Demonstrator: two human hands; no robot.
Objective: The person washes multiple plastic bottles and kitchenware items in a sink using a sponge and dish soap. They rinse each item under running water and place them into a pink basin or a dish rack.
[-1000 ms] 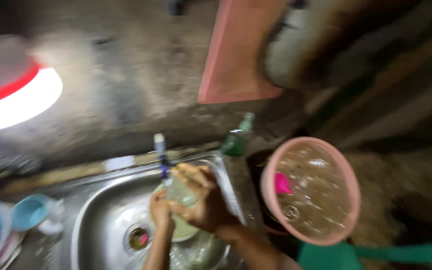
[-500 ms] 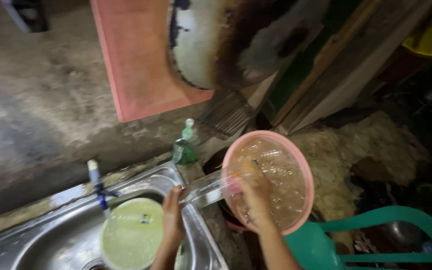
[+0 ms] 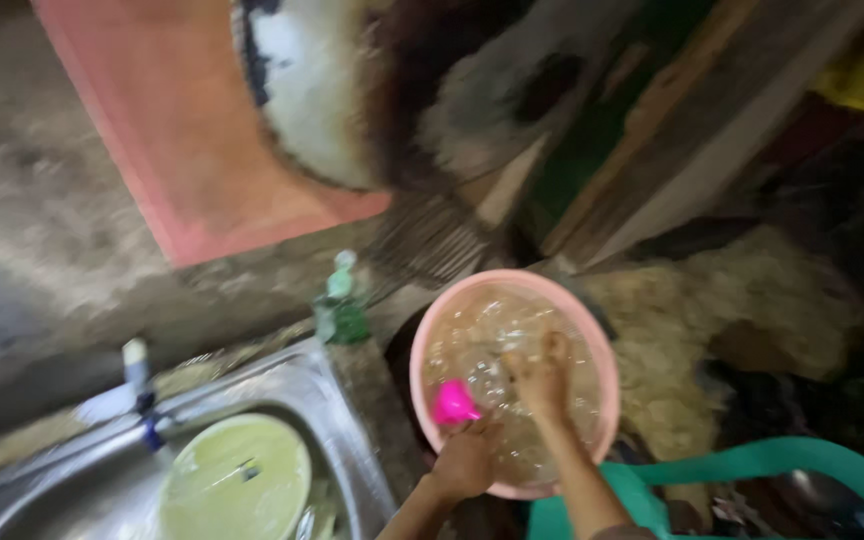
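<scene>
A pink round basin [image 3: 600, 352] full of soapy water stands right of the sink. My right hand [image 3: 542, 382] is dipped into the water, fingers curled around what looks like a clear glass [image 3: 492, 368], which is blurred. My left hand [image 3: 466, 462] is closed at the basin's near rim. A bright pink small cup [image 3: 452, 403] floats just above that hand, inside the basin. Whether the left hand touches the cup I cannot tell.
A steel sink [image 3: 337, 420] at lower left holds a pale green plate [image 3: 237, 480], with a tap [image 3: 138, 372] behind it. A green bottle [image 3: 342, 312] stands at the sink's corner. A green plastic chair [image 3: 752, 470] sits lower right. A pink board [image 3: 192, 150] leans on the wall.
The view swung right from the sink to the basin. My right hand carried the glass from the sink into the basin's water. My left hand left the green plate and went to the basin's rim.
</scene>
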